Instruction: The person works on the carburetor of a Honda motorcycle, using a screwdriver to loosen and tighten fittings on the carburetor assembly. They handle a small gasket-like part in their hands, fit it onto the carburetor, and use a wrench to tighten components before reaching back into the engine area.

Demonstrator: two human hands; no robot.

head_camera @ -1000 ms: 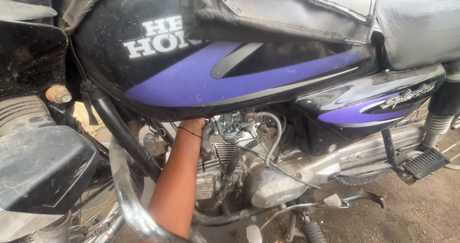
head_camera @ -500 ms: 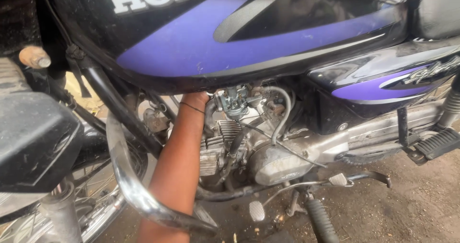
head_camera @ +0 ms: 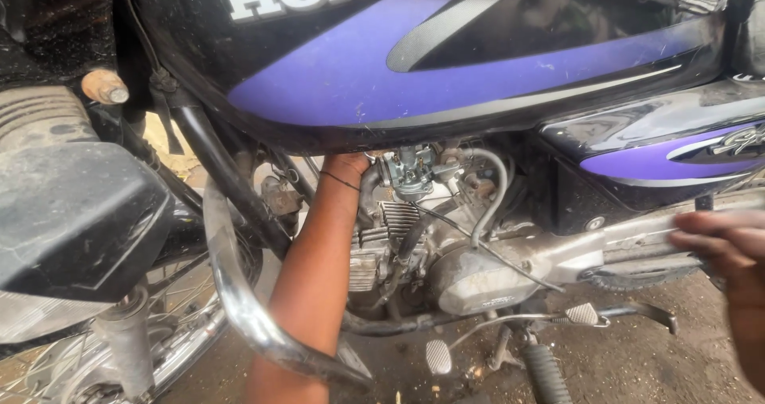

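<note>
A black and purple motorcycle fuel tank [head_camera: 446, 69] fills the top of the view. My left forearm reaches up past the chrome crash guard [head_camera: 239, 308], and my left hand [head_camera: 348, 165] disappears under the tank beside the silver carburettor [head_camera: 410, 173]. Only the wrist, with a thin black band, shows; the fingers are hidden. My right hand [head_camera: 721, 245] comes in blurred at the right edge. Its fingers are stretched out toward the grey side cover [head_camera: 637, 241], and I see nothing in it.
The finned engine cylinder [head_camera: 382, 237] and grey crankcase [head_camera: 478, 280] sit below the carburettor, with hoses and cables across them. A kick lever and footpeg [head_camera: 586, 315] stick out low. The front wheel and fork [head_camera: 119, 340] are at the left. The ground is dirt.
The view has moved closer and lower on the engine. My right hand has come into view at the right edge. My left arm stays under the tank.
</note>
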